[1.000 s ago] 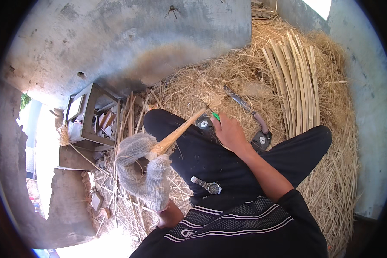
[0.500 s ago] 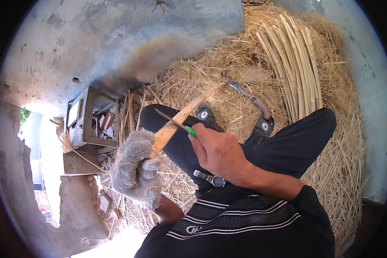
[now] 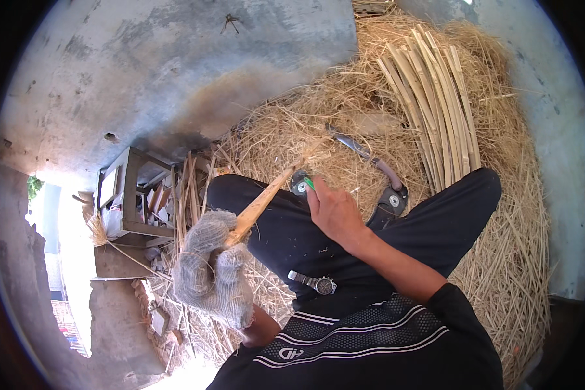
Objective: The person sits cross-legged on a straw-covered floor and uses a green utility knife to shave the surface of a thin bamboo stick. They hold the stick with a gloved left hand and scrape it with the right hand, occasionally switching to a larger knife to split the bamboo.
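Note:
My left hand (image 3: 214, 270), in a grey knitted glove, is closed round the thick end of a pale bamboo or wood strip (image 3: 263, 207). The strip points up and away, its far tip frayed into shavings. To the right of the strip, my bare right hand (image 3: 339, 218) grips a knife by its green handle (image 3: 309, 183); the blade cannot be made out now. A metal wristwatch (image 3: 324, 285) lies on my lap, below the right forearm.
Straw and shavings (image 3: 507, 260) cover the floor. A bundle of split strips (image 3: 443, 110) lies at the far right. A curved-handled blade (image 3: 357, 147) rests beyond my sandals (image 3: 391, 200). A wooden frame with rubble (image 3: 153, 229) stands left, by a grey wall (image 3: 149, 58).
My right hand with the knife has moved away along the strip toward its far tip, off the strip's middle. The gloved hand still holds the strip, slightly turned.

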### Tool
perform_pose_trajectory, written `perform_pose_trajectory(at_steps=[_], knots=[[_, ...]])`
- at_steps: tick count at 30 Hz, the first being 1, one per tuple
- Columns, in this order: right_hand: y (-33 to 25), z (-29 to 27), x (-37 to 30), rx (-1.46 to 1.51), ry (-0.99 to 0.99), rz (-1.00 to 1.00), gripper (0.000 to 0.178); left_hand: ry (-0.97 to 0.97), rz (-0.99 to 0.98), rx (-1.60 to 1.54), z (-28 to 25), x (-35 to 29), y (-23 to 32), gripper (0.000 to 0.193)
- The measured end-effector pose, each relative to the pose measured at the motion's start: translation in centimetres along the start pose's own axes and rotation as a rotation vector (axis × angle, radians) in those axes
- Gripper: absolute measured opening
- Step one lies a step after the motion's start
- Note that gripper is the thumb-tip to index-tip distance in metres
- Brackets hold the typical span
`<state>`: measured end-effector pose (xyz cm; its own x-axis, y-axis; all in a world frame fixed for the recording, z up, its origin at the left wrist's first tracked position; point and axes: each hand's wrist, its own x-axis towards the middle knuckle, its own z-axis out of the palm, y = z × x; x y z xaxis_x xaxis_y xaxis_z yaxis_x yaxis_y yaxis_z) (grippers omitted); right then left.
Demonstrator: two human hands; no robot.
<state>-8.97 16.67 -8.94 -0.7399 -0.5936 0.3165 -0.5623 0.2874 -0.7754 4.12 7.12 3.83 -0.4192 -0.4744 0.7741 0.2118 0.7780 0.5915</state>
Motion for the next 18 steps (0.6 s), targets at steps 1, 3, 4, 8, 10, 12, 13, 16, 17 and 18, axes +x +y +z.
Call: perform_pose_trajectory(at_steps=[1,3,4,8,10,12,13,16,17,18], knots=[[0.7,0.0,0.9,-0.073,-0.009,0.032,0.015,0.024,-0.012,-0.021,0.0,-0.1,-0.2,0.04],[-1.2,-1.2,1.4,-0.006,-0.09,-0.016,0.016,0.067,-0.052,-0.05,-0.4,-0.6,-0.3,0.04],[-2.6,-1.9,1.3,0.018,-0.133,-0.024,0.017,0.067,-0.062,-0.047,-0.5,-0.9,-0.3,0.039],[-3.0,-0.5,0.4,0.106,-0.045,-0.042,0.021,0.064,-0.072,-0.009,-0.3,-0.9,0.0,0.038],[3.0,2.3,1.5,-0.125,0.004,0.097,0.021,0.071,-0.097,-0.014,0.0,-0.3,0.1,0.037],[2.8,1.9,2.0,-0.116,-0.055,0.07,0.021,0.084,-0.087,-0.021,-0.7,-0.7,-0.6,0.036],[2.5,1.6,1.9,-0.116,-0.087,0.062,0.021,0.116,-0.089,-0.028,-0.7,-0.8,-0.8,0.036],[-1.4,0.3,1.2,0.085,-0.115,-0.08,0.021,0.138,-0.081,-0.014,-0.3,-0.8,-0.8,0.036],[-1.6,1.0,0.9,0.179,0.002,-0.16,0.02,0.124,-0.058,-0.006,-0.2,-0.8,-1.0,0.036],[0.6,2.1,1.5,0.098,0.005,-0.098,0.02,0.097,-0.039,0.007,-0.4,-0.8,-0.9,0.035]])
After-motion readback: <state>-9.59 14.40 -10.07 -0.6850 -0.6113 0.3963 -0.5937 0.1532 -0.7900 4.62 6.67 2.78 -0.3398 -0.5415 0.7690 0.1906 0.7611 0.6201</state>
